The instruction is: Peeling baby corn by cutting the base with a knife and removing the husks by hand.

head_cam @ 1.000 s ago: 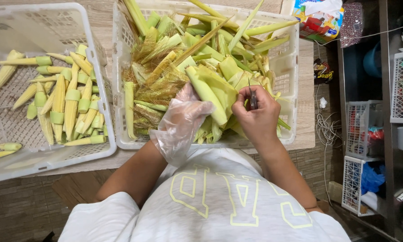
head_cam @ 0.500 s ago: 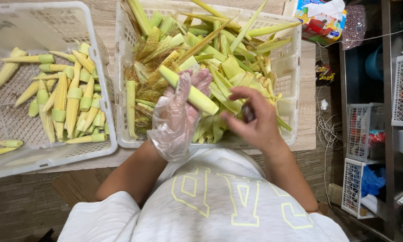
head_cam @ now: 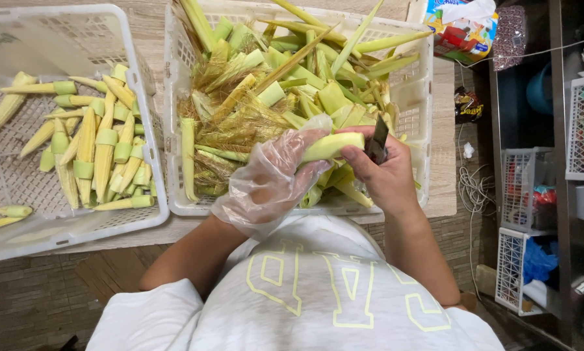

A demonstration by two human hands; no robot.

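At far left, a white plastic crate [head_cam: 150, 195] holds peeled yellow baby corn [head_cam: 103, 153]. At centre, the left hand [head_cam: 272, 179], in a clear plastic glove, grips a green unhusked corn ear [head_cam: 331, 144] over the white husk-filled basket [head_cam: 414, 97]. The bare right hand [head_cam: 386, 172] clasps a small dark knife [head_cam: 377, 138] against it, apparently slitting the husk; careful blade control matters.

A thin, crinkled clear plastic glove [head_cam: 270, 184], white plastic crates [head_cam: 416, 91], matt wooden tabletop [head_cam: 442, 130].
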